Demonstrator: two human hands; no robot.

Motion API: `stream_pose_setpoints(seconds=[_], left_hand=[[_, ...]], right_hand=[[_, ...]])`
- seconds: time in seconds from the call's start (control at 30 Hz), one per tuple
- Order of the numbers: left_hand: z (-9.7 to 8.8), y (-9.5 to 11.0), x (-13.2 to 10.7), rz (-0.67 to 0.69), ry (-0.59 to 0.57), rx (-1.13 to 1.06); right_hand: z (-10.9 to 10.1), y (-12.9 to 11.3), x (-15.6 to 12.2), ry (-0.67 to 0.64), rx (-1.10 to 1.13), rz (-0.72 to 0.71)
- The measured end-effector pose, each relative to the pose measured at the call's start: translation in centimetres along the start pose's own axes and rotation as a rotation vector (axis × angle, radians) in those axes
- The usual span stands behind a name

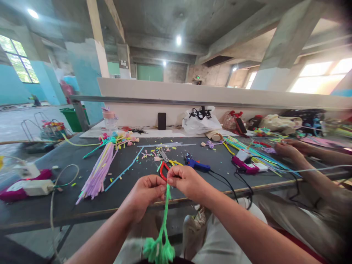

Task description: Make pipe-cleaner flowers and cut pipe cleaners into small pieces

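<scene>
Both my hands meet just over the table's front edge, fingers pinched closed. My left hand (147,194) and my right hand (188,181) grip the top end of a green chenille stem (165,216). The stem hangs down towards my lap, splitting into strands that end in fluffy green tufts (161,250). What my fingertips do at the very top is partly hidden. Right behind my hands lie red-handled scissors (163,169), blades pointing away from me. A blue glue gun (200,165) rests to the right of them, its cord running over the table edge.
Lilac chenille stems (98,170) lie bundled on the dark table (125,183) at left. Power strips (27,186) sit at both sides, with cables. Behind stand a phone (162,121), a bottle (110,121) and a white bag (200,121). Another person's hands (291,152) work at right.
</scene>
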State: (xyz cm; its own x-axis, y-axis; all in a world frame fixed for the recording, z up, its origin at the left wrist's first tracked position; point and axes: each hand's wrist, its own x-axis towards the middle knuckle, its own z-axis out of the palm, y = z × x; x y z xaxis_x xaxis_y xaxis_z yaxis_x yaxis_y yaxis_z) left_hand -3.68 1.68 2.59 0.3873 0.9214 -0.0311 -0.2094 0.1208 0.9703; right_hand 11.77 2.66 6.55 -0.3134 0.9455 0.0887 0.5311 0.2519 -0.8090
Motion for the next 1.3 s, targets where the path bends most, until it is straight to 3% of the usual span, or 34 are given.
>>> stream_pose_setpoints(seconds=[0.17,0.37,0.67,0.8,0.97,1.07,1.17,1.3], left_hand=[[0.0,-0.7,0.1,-0.123,-0.164,-0.365],[-0.7,-2.2,1.0,-0.194,-0.390,-0.551],[-0.5,-1.9,0.9,-0.107,-0.256,-0.361],[-0.2,-0.7,0.8,-0.060,-0.152,-0.173],[0.4,1.5,0.8,0.179,0.037,0.375],[1.0,2.3,0.6,0.282,0.135,0.642],[1.3,2.5,0.7,0.257,0.116,0.675],[0.5,2.2,1.5,0.108,-0.065,0.477]], right_hand=[[0.0,1.1,0.6,-0.095,0.270,-0.222],[0.7,2.4,1.3,-0.176,0.580,-0.286],[0.5,3.0,1.6,-0.214,0.577,-0.321],[-0.5,2.5,1.4,-0.160,0.399,-0.312],[-1.9,0.9,0.5,-0.014,-0.204,-0.310],[-1.9,0.1,0.1,0.028,-0.446,-0.345],[-1.8,-0.3,-0.2,0.044,-0.527,-0.362],[-2.2,-0.7,-0.5,-0.068,-0.462,-0.320]])
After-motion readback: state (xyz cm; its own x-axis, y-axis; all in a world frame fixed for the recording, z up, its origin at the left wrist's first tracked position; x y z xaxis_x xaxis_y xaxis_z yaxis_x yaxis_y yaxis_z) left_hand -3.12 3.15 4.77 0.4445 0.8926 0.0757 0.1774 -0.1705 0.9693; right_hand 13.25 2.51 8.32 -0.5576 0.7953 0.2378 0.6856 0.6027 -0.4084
